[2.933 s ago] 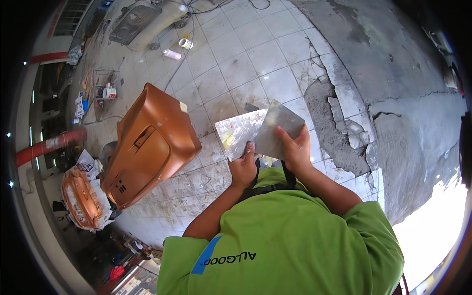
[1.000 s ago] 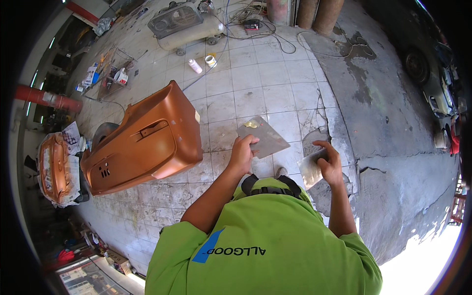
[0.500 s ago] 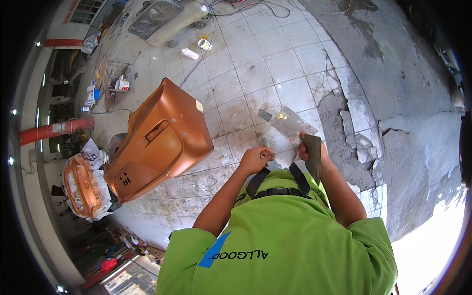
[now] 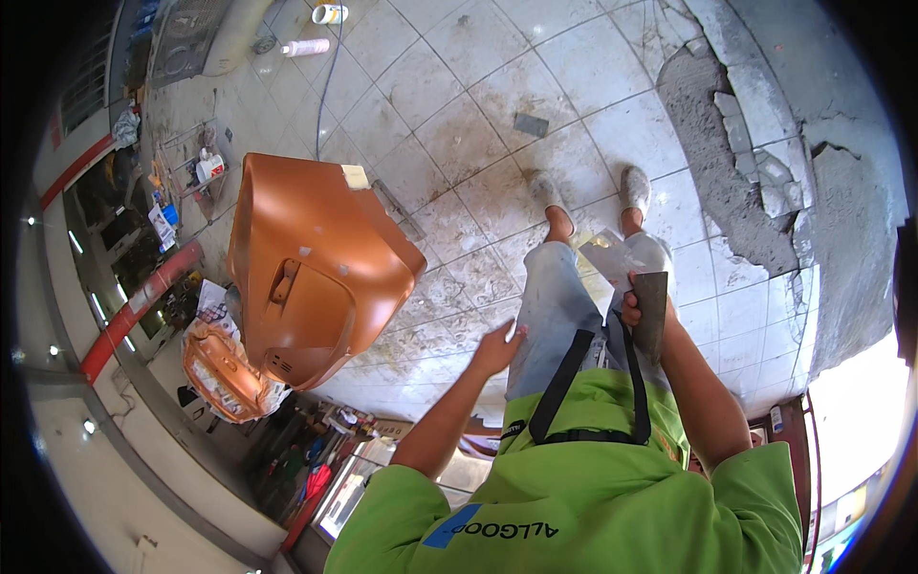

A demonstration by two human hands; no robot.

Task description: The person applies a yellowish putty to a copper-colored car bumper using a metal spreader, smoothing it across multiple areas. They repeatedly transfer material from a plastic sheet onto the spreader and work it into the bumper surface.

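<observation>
My right hand (image 4: pixel 633 304) is closed in front of my thigh. It grips a thin, pale flat plate (image 4: pixel 604 253) and a dark, long rectangular flat piece (image 4: pixel 651 320); whether the two are joined, I cannot tell. The plate projects beyond the fingers over my knee. My left hand (image 4: pixel 497 348) hangs beside my left thigh, fingers loosely apart and nothing in them. To its left stands a large orange body panel (image 4: pixel 320 239) with a smooth curved surface, a recess and a pale square patch at its upper corner. Hand and panel are apart.
A smaller orange part (image 4: pixel 225 373) rests on paper beyond the panel. On the tiled floor lie a dark flat rectangle (image 4: pixel 531 124), a pale bottle (image 4: pixel 306 47) and a white tub (image 4: pixel 330 14). A wire rack (image 4: pixel 212 177) stands left. Broken tiles (image 4: pixel 765 177) edge a rough pit at right.
My left hand has moved away from the right one, down beside my thigh. The view has shifted, so my legs and feet now show. My right hand keeps its hold.
</observation>
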